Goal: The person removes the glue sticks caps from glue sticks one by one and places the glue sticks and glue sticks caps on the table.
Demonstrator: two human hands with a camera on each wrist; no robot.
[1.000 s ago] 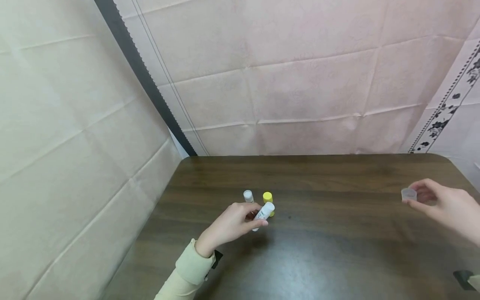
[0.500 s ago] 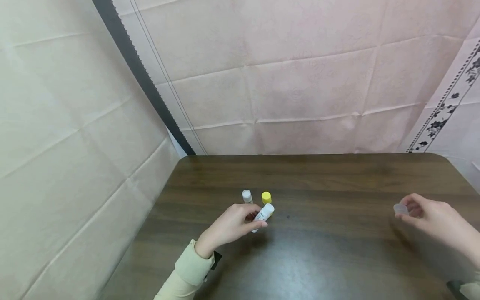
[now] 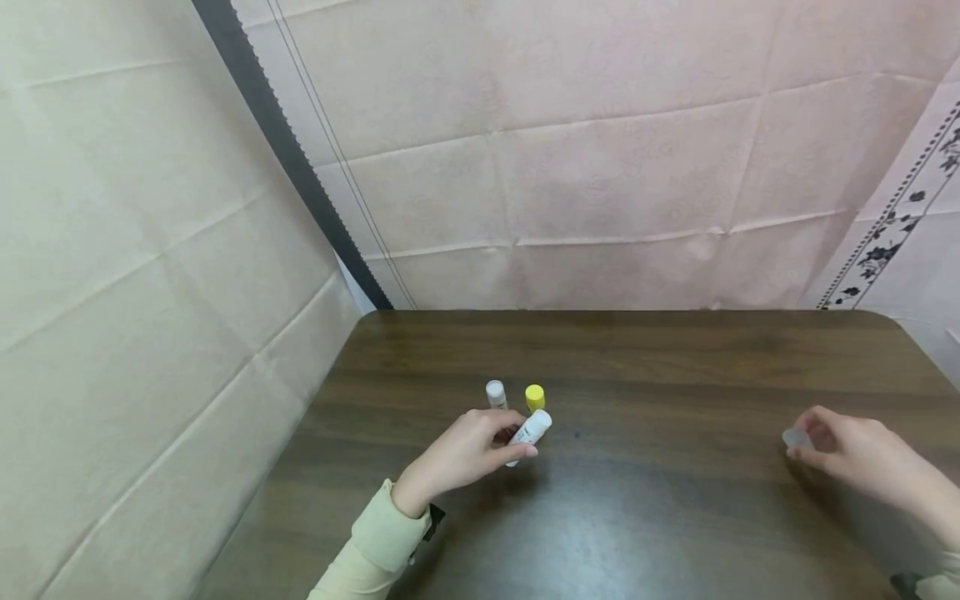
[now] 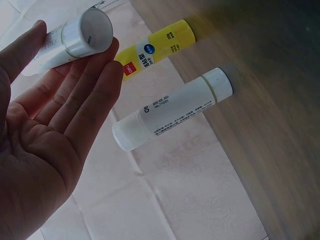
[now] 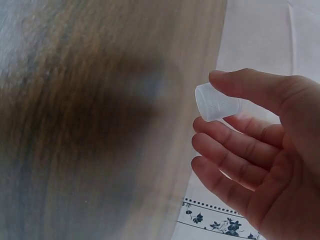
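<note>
My left hand (image 3: 468,450) pinches a white glue stick (image 3: 531,428) between thumb and fingers, tilted and off the table. In the left wrist view, that glue stick (image 4: 82,37) shows its round end toward the camera. Just beyond it stand a yellow glue stick (image 4: 160,47) and another white glue stick (image 4: 175,110), both upright on the table and apart from the hand. Far to the right, my right hand (image 3: 862,454) holds a small translucent cap (image 5: 216,102) between thumb and fingers, above the table. The cap's open side is hard to make out.
A dark wood-grain table (image 3: 660,392) lies under both hands. Pale creased cloth (image 3: 600,167) hangs behind its far edge, and another pale sheet (image 3: 150,292) rises along the left side.
My right hand has come lower and slightly left with the cap, nearer the table's front. My left hand and its glue stick have stayed nearly still.
</note>
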